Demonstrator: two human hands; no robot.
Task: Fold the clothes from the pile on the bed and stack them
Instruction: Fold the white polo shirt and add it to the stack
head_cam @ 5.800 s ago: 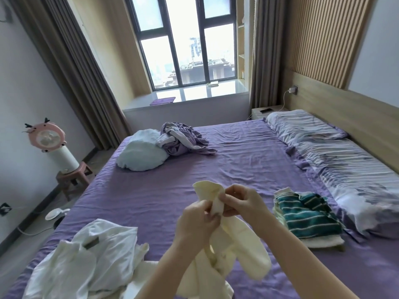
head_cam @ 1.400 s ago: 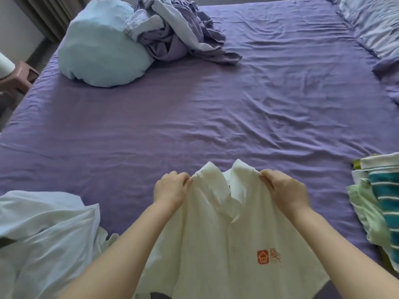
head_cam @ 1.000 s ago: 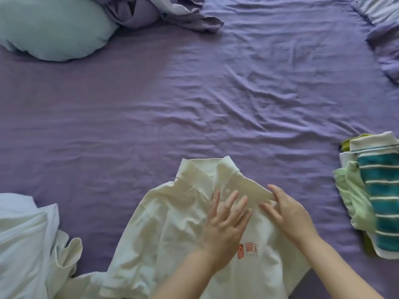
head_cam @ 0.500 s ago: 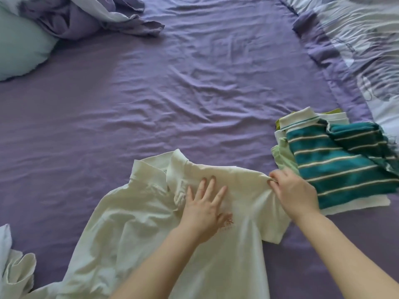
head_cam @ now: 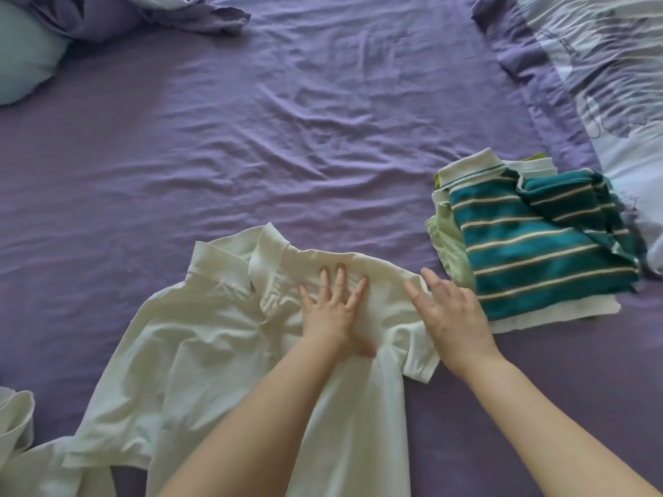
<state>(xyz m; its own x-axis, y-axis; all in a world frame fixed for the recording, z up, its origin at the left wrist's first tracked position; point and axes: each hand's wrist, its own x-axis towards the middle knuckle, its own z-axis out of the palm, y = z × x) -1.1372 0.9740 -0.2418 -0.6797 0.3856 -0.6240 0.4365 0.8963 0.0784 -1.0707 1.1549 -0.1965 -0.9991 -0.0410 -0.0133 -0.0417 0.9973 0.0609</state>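
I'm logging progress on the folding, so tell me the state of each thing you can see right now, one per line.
White polo: spread flat on the sheet, collar up, not yet folded.
Left hand: open, pressing flat on the polo's chest.
Right hand: open, fingers straight, at the polo's sleeve.
Striped shirt: folded, on top of the stack.
Stack: folded clothes, lying beside the polo.
Sheet: wrinkled.
White pile: crumpled, unfolded, mostly out of view.

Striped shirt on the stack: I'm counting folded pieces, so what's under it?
Under the striped shirt show edges of a pale green piece, a white piece and a yellow-green bit; the rest is covered.
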